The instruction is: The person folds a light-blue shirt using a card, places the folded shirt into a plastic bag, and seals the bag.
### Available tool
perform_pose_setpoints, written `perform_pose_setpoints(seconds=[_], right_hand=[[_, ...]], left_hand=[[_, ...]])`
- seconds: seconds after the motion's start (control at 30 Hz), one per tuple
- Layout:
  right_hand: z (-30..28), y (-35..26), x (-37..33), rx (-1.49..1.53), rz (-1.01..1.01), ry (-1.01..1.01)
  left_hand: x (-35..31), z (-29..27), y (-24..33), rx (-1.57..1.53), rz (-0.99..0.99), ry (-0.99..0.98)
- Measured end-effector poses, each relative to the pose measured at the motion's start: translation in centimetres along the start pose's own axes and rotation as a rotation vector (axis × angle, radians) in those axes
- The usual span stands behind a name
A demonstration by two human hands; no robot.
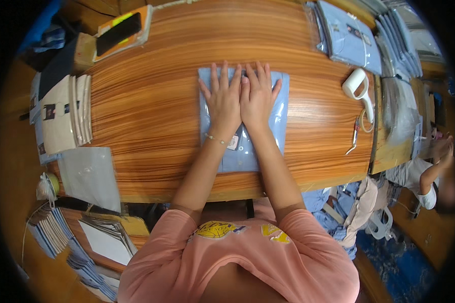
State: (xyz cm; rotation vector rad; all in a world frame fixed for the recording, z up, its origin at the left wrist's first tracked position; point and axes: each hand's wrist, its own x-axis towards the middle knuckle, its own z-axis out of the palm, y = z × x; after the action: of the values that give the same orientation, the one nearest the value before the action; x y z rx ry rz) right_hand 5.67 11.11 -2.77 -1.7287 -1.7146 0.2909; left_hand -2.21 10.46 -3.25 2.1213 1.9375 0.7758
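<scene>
A folded light-blue shirt [274, 132] in a clear plastic bag lies on the wooden table in front of me. My left hand [224, 103] rests flat on its upper part, fingers spread and pointing away from me. Beside it, my right hand [257, 98] lies flat as well, its fingers apart. The thumbs meet near the middle of the shirt. Neither hand grips anything. Below my wrists a small pale tag [233, 142] shows on the shirt front. The collar area is mostly hidden under my hands.
Packed beige shirts [60, 118] and flat clear bags [88, 171] lie at the left. A dark phone [119, 34] sits on an orange packet at the far left. At the right are bagged blue shirts [346, 38], a white handheld tool [358, 86] and a small pointed tool [355, 132].
</scene>
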Motion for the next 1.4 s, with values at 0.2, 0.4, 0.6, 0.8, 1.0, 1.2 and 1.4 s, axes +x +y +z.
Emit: perform_pose_setpoints(seconds=[0.2,0.4,0.6,0.8,1.0,1.2,1.4], right_hand=[[0.7,0.8,0.7,0.001,-0.009,0.029],[1.1,0.9,0.8,0.033,-0.010,0.044],[1.2,1.0,0.4,-0.008,0.003,0.011],[1.5,1.3,0.1,-0.017,0.001,0.023],[1.8,1.4,0.2,-0.022,0.010,0.005],[1.9,2.0,0.9,0.048,0.074,-0.035],[-5.5,1.7,2.8,0.327,-0.002,0.082]], left_hand=[[0.8,0.9,-0.1,-0.011,-0.004,-0.014],[1.0,1.1,-0.4,-0.005,-0.004,-0.020],[1.0,1.0,-0.4,0.005,-0.013,-0.034],[0.5,1.3,-0.4,0.023,-0.004,-0.019],[0.5,1.5,-0.6,0.018,0.005,0.013],[1.2,2.4,-0.7,-0.023,-0.009,-0.005],[1.6,-2.0,-2.1,-0.517,-0.069,0.364]])
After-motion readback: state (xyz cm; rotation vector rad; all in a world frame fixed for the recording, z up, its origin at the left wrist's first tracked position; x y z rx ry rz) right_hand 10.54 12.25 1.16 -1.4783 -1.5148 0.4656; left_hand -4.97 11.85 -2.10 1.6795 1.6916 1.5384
